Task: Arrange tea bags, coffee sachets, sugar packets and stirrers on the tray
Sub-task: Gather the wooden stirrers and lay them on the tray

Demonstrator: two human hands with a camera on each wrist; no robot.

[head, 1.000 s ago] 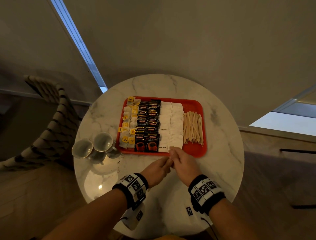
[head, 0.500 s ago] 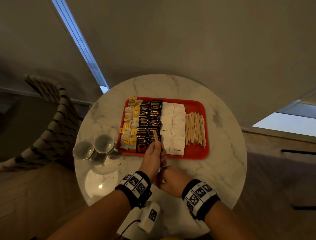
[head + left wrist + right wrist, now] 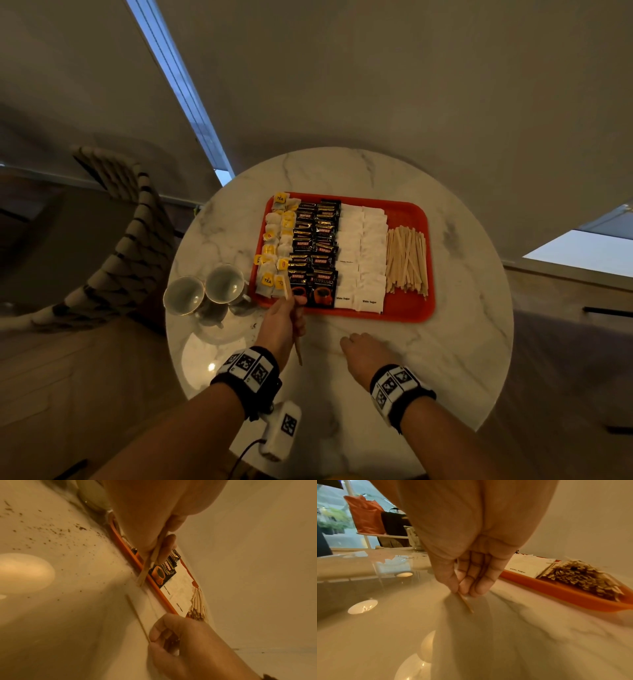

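Note:
A red tray (image 3: pixel 404 313) on the round marble table holds rows of tea bags (image 3: pixel 274 246), black coffee sachets (image 3: pixel 317 246), white sugar packets (image 3: pixel 363 253) and a pile of wooden stirrers (image 3: pixel 406 260). My left hand (image 3: pixel 296 303) is at the tray's front left edge and grips a wooden stirrer (image 3: pixel 295 337) that sticks out past both sides of the hand. In the left wrist view the stirrer (image 3: pixel 150 562) runs under the thumb. My right hand (image 3: pixel 344 342) is low on the table in front of the tray and pinches a thin stirrer (image 3: pixel 465 603) that touches the tabletop.
Two cups (image 3: pixel 202 294) stand on a saucer left of the tray, close to my left hand. A woven chair (image 3: pixel 113 246) is beyond the table's left edge. Dark crumbs (image 3: pixel 51 530) are scattered on the marble near the cups. Bare marble (image 3: pixel 445 359) lies right of my right hand.
The hands were together at the tray's front edge. They have parted: the left moved left with its stirrer, the right dropped back to the table on the right.

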